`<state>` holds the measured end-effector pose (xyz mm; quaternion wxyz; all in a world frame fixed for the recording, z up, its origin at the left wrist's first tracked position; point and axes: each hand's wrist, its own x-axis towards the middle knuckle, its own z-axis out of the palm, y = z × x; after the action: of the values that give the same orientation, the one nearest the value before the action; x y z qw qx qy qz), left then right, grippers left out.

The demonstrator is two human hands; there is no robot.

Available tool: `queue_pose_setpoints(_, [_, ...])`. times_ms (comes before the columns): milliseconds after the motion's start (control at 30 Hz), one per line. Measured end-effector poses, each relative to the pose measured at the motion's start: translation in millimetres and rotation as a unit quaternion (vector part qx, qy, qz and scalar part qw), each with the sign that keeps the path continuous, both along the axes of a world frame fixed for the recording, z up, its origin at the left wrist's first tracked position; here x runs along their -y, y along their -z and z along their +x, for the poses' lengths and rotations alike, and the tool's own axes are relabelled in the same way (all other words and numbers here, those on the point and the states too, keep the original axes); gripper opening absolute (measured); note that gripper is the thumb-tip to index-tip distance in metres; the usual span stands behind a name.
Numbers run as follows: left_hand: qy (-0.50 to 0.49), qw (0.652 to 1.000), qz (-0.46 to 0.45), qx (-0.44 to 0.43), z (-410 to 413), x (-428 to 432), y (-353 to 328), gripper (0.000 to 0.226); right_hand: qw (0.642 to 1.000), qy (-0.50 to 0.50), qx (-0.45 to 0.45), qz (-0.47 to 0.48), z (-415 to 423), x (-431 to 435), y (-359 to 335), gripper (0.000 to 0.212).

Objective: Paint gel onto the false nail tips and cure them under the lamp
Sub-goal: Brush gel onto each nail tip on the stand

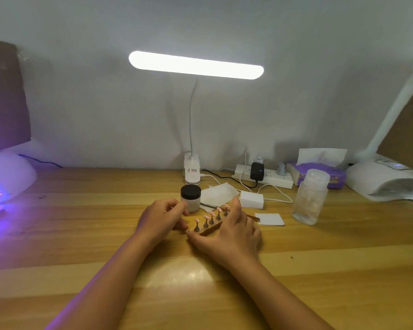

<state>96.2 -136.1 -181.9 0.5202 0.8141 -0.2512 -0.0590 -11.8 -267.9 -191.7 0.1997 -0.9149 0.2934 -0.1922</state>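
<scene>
A person's two bare hands close in on a row of pink false nail tips (212, 214), each perched on a small stand along a dark holder strip (209, 231) at the middle of a wooden surface (81, 234). The right hand (235, 233) lies released, fingers stretched past the strip's far end and thumb reaching along its near edge, hiding the last stand in part. The left hand (161, 219) is curled at the strip's other end; whether it grips anything cannot be told.

Just behind the left hand stands a black-lidded jar (190, 198), with a metal tool (209, 206) and a folded white wipe (221, 194) beside it. A white block (252, 200), a square pad (270, 219) and a clear bottle (310, 198) sit further right. A power strip (265, 178) and a purple tissue pack (320, 173) line the wall.

A curing lamp (7, 177) glows violet at far left; a second white lamp (386, 182) sits at far right. A lit desk lamp (196, 65) hangs overhead.
</scene>
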Motion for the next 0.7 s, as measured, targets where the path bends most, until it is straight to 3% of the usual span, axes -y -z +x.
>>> queue_pose_setpoints(133, [-0.011,1.000,-0.025,-0.011,0,-8,0,0.023,0.992,-0.041,0.082,0.082,-13,9,-7,0.126])
queue_pose_setpoints(300, [-0.004,0.999,-0.032,-0.025,1,-13,1,0.023,0.980,-0.104,0.099,0.139,-67,56,-26,0.130])
queue_pose_setpoints(533, [0.014,1.000,0.007,-0.003,4,-9,4,0.026,0.982,0.068,0.050,0.167,-167,210,-67,0.148])
queue_pose_setpoints(700, [0.011,0.997,0.076,0.008,45,-14,41,0.043,0.971,0.161,-0.020,0.175,-176,307,-66,0.127])
